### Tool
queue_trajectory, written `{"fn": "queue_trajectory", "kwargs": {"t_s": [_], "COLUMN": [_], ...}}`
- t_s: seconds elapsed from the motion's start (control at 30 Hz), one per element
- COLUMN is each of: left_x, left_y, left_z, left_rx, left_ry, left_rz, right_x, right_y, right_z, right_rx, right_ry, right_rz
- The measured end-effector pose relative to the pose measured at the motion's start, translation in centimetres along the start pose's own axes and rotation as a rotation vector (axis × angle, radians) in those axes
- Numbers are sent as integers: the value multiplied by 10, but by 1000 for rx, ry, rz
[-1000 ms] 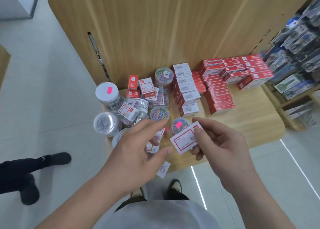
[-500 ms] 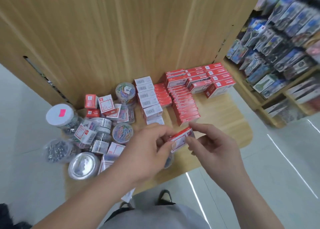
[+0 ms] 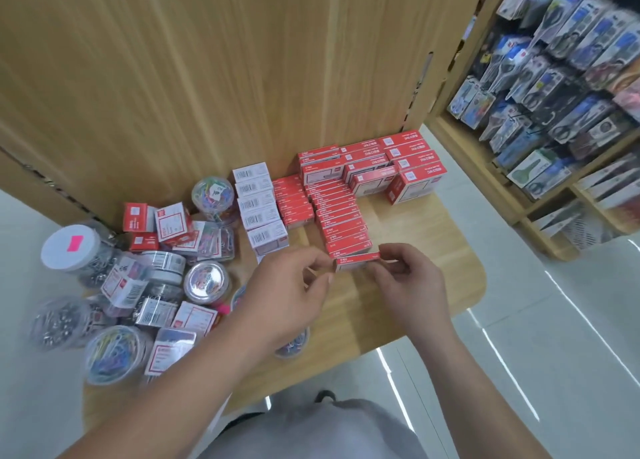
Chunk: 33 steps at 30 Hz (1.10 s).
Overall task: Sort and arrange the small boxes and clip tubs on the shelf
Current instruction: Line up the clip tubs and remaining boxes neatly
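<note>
A small flat red box [image 3: 356, 261] is held between both hands at the near end of a row of red boxes [image 3: 341, 216]. My left hand [image 3: 287, 288] pinches its left end and my right hand [image 3: 405, 282] grips its right end. A column of white barcode boxes [image 3: 259, 205] stands left of the red rows. Larger red boxes [image 3: 408, 171] are stacked at the back right. Clear clip tubs [image 3: 207, 282] and loose red-and-white boxes [image 3: 173, 223] lie jumbled on the left of the wooden shelf [image 3: 433, 250].
A tall wooden panel [image 3: 242, 77] rises behind the shelf. On the right, a rack [image 3: 561, 94] carries hanging packs of scissors. A white-lidded jar [image 3: 67, 249] with a pink sticker stands at the far left. Grey floor [image 3: 554, 354] lies below the shelf's front edge.
The small box went from flat in my right hand to held on edge by both hands, and moved up to the near end of the red row. The view shifted right.
</note>
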<state>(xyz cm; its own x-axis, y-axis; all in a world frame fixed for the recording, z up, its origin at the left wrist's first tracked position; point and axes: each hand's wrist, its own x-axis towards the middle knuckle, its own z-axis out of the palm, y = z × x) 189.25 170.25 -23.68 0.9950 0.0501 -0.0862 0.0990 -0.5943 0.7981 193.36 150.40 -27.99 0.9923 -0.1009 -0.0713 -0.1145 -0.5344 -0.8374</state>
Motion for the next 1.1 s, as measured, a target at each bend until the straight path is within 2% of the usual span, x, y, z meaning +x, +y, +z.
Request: {"fn": "queue_trajectory", "kwargs": {"t_s": [0.2, 0.37, 0.67, 0.8, 0.93, 1.1], "left_x": [-11, -24, -36, -40, -46, -46], "left_y": [-12, -21, -34, -39, -46, -48], "left_z": [-8, -23, -32, -35, -41, -48], "left_rx": [50, 66, 63, 48, 18, 23], "left_ry": [95, 143, 129, 131, 127, 132], "left_rz": [66, 107, 111, 108, 95, 112], "right_x": [-6, -10, -15, -19, -21, -30], "right_y": [-1, -5, -4, -11, -22, -21], "right_z": [23, 29, 38, 42, 50, 50], "right_rx": [-98, -63, -22, -137, -164, -141], "right_ry": [53, 60, 78, 125, 31, 61], "right_rz": [-68, -61, -10, -134, -124, -163]}}
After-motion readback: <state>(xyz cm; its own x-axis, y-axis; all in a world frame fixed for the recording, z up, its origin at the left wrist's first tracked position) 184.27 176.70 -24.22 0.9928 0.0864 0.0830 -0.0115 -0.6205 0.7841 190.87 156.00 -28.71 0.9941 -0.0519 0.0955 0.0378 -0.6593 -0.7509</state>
